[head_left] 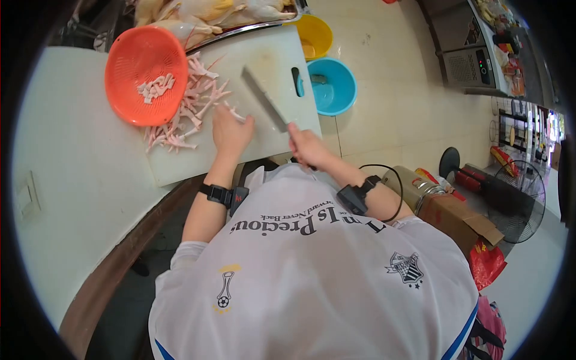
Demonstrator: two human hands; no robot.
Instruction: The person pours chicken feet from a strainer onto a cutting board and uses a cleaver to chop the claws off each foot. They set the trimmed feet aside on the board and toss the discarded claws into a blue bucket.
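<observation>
My right hand [309, 148] is wrapped round the handle of a cleaver [264, 99]. The blade slants up and left over the white cutting board [282, 60]. With my left hand [233, 133] I pinch a pale chicken foot [236, 114] on the board, just left of the blade. A loose pile of chicken feet [195, 99] lies along the board's left side, beyond my left hand. An orange perforated basket [123, 99] leans tilted against that pile. Small cut pieces [156, 88] sit in the basket.
Whole plucked chickens [198, 11] fill a metal tray [252, 25] behind the board. A blue basin [343, 90] and a yellow bucket [321, 36] stand right of the board. A cardboard box [456, 219] and a fan [519, 198] are at far right.
</observation>
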